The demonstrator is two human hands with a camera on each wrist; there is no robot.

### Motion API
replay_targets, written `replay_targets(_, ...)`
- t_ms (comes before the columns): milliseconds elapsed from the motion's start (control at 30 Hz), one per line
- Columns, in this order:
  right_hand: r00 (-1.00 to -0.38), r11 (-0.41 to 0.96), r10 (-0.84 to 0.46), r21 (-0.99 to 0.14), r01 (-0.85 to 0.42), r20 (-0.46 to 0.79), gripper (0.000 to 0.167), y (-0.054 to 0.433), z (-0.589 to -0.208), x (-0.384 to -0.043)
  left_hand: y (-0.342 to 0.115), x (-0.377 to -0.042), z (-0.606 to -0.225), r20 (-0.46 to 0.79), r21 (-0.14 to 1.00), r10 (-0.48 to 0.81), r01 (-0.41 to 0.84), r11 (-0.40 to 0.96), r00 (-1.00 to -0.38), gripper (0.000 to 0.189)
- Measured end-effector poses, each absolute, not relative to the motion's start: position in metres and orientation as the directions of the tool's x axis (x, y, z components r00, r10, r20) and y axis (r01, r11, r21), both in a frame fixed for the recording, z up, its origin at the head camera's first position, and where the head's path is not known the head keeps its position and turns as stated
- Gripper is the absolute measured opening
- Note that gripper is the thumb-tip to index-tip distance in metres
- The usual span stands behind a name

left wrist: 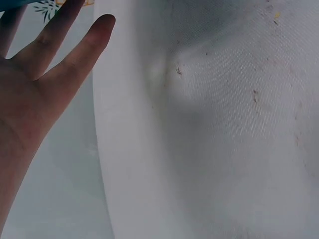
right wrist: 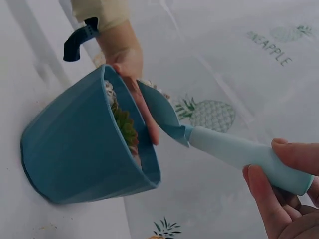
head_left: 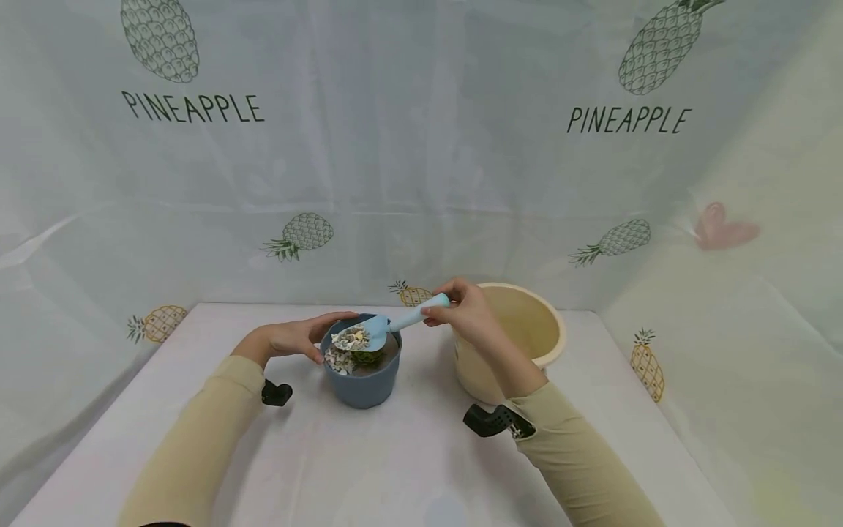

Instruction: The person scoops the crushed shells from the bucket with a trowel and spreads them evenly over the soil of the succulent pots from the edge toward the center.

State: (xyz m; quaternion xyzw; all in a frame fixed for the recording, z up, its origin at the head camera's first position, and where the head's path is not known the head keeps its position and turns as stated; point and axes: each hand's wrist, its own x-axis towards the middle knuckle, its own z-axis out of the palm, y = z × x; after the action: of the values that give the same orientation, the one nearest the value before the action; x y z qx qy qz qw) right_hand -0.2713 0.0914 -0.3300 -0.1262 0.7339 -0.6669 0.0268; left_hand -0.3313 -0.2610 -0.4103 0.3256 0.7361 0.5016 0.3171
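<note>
A blue plant pot (head_left: pixel 361 391) stands on the table with a green succulent (right wrist: pixel 125 128) in it. Pale gravel (head_left: pixel 339 360) covers the soil at its left side. My left hand (head_left: pixel 293 338) rests against the pot's left side with straight, spread fingers, thumb nearer me. Between thumb and fingers my right hand (head_left: pixel 466 315) grips the handle of a light blue trowel (head_left: pixel 410 318). The trowel's blade is over the pot and carries mixed gravel (head_left: pixel 352 337). In the left wrist view, only a sliver of blue shows at the top left corner.
A cream bucket (head_left: pixel 473 369) stands right of the pot, partly behind my right forearm. A pale cloth covers the table (head_left: pixel 369 468), with small brown crumbs (left wrist: pixel 255 97) on it. Pineapple-print sheeting (head_left: pixel 421 161) hangs at the back and sides.
</note>
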Motion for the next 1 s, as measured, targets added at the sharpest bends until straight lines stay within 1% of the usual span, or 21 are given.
replay_targets(100, -0.968, 0.107, -0.219, -0.983, -0.147, 0.121, 0.029, 0.084, -0.326, -0.269, -0.262, -0.333, -0.413, -0.134, 0.952, 0.800, 0.148, 0.268, -0.585, 0.108)
replay_targets(267, -0.969, 0.158, -0.213, -0.974, -0.161, 0.125, 0.028, 0.076, -0.324, -0.268, -0.261, -0.329, -0.416, -0.148, 0.955, 0.782, 0.118, 0.272, -0.605, 0.106)
replay_targets(433, -0.970, 0.186, -0.209, -0.969, -0.160, 0.120, 0.029, 0.073, -0.324, -0.267, -0.259, -0.321, -0.418, -0.148, 0.953, 0.756, 0.113, 0.282, -0.638, 0.102)
replay_targets(600, -0.966, 0.201, -0.217, -0.962, -0.187, 0.142, 0.029, 0.070, -0.323, -0.267, -0.258, -0.313, -0.418, -0.134, 0.959, 0.733, 0.100, 0.266, -0.667, 0.100)
replay_targets(867, -0.945, 0.254, -0.276, -0.936, -0.246, 0.173, 0.028, 0.063, -0.318, -0.266, -0.255, -0.301, -0.417, -0.140, 0.943, 0.663, 0.105, 0.317, -0.735, 0.096)
replay_targets(1000, -0.937, 0.282, -0.295, -0.920, -0.272, 0.186, 0.025, 0.060, -0.317, -0.266, -0.253, -0.294, -0.418, -0.136, 0.939, 0.644, 0.109, 0.326, -0.753, 0.096)
